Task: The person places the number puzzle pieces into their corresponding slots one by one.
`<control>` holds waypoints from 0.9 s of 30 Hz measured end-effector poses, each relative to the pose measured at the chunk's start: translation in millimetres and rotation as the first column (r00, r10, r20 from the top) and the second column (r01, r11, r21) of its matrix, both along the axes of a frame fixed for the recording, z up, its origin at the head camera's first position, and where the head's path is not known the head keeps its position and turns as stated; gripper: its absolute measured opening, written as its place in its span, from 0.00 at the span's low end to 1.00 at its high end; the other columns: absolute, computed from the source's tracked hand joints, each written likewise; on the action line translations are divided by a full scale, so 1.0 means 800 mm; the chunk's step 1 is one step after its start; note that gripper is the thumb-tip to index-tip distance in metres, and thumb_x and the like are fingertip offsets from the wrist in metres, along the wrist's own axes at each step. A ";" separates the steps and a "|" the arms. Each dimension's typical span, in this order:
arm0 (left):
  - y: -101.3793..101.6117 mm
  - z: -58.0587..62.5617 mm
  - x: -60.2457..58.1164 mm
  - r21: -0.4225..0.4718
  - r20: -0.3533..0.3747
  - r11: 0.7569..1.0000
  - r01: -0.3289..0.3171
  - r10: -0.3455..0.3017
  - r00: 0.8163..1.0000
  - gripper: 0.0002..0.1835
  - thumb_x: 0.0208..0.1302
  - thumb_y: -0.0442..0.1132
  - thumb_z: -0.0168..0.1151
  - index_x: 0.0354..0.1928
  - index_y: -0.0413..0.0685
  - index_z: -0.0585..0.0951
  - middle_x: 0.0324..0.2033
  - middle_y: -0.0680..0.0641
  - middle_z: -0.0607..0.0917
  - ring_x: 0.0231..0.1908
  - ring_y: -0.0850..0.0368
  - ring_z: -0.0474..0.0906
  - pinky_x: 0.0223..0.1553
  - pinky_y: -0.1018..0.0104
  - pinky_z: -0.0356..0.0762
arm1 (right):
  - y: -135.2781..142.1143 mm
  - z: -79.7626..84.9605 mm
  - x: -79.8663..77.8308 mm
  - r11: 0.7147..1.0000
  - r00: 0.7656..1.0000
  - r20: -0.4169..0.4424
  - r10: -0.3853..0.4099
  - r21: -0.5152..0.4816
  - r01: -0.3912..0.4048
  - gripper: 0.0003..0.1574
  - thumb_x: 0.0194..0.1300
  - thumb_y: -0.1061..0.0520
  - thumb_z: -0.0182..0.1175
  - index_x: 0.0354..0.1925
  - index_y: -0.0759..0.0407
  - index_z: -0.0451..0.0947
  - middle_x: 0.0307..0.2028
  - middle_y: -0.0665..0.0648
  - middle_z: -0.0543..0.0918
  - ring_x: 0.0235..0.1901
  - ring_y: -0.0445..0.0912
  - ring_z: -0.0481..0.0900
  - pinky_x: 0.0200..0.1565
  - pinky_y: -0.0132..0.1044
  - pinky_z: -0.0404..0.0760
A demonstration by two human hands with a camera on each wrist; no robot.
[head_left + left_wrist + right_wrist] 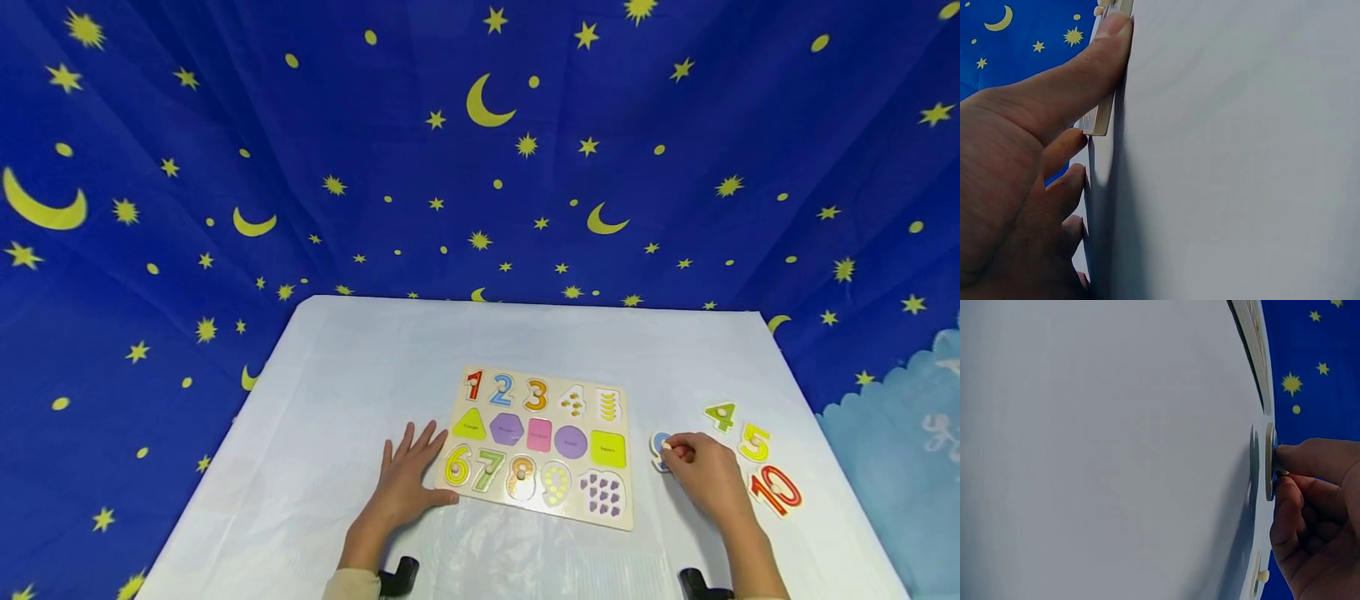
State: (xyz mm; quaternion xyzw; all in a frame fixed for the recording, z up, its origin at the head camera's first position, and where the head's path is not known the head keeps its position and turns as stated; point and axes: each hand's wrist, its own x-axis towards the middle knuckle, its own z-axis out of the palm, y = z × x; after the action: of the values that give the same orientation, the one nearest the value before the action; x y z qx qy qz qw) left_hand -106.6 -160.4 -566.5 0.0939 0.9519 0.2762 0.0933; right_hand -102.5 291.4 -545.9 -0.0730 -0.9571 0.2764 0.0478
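Table (277, 450): white cover, takes up the lower middle of the frame
Left hand (405, 487): bottom centre, fingers spread, just touching the left end of the number board (572, 507), not really gripping
Right hand (708, 479): lower right, pinching the blue 9 (657, 457) by its knob, just right of the board
Slots: 1, 2, 3, 6, 7, 8 are in
Loose bits: red 10 (777, 490), yellow 5 (754, 443), then green 4 (721, 417), far right
Backdrop (420, 167): blue, yellow moons and stars, whole top half
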 end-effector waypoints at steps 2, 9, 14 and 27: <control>0.000 0.000 0.000 0.005 -0.001 1.000 0.000 0.000 1.000 0.57 0.36 0.61 0.77 0.72 0.56 0.63 0.73 0.51 0.55 0.73 0.44 0.36 0.67 0.39 0.26 | -0.003 0.001 0.000 1.000 1.000 0.001 0.005 0.003 -0.005 0.13 0.57 0.56 0.66 0.38 0.64 0.83 0.25 0.51 0.76 0.27 0.45 0.71 0.28 0.38 0.70; 0.000 0.001 0.000 0.006 0.002 1.000 0.000 0.000 1.000 0.57 0.37 0.60 0.77 0.72 0.57 0.63 0.73 0.52 0.55 0.73 0.45 0.35 0.67 0.40 0.25 | -0.012 0.003 0.001 1.000 1.000 -0.015 0.023 -0.008 -0.023 0.13 0.57 0.57 0.68 0.39 0.63 0.83 0.26 0.51 0.77 0.27 0.45 0.71 0.28 0.38 0.71; 0.000 0.000 0.000 0.002 0.003 1.000 -0.006 0.006 1.000 0.57 0.37 0.60 0.77 0.72 0.57 0.63 0.73 0.52 0.55 0.73 0.45 0.35 0.67 0.40 0.25 | -0.024 0.007 0.001 0.999 0.998 -0.040 0.049 -0.010 -0.049 0.12 0.56 0.57 0.67 0.38 0.63 0.83 0.26 0.50 0.77 0.27 0.44 0.71 0.29 0.38 0.70; 0.001 0.003 0.001 0.010 -0.003 1.000 -0.005 0.005 1.000 0.57 0.37 0.59 0.78 0.72 0.57 0.63 0.73 0.52 0.55 0.73 0.45 0.35 0.67 0.40 0.25 | -0.061 0.013 0.002 0.991 0.991 -0.046 0.127 -0.046 -0.129 0.09 0.55 0.59 0.68 0.36 0.62 0.83 0.25 0.49 0.76 0.26 0.43 0.71 0.30 0.37 0.72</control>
State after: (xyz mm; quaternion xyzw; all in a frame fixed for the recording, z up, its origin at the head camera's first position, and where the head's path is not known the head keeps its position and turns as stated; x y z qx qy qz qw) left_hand -105.6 -159.7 -564.5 0.0925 0.9508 0.2813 0.0910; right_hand -101.0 242.2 -535.2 -0.0068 -0.9515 0.3038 0.0487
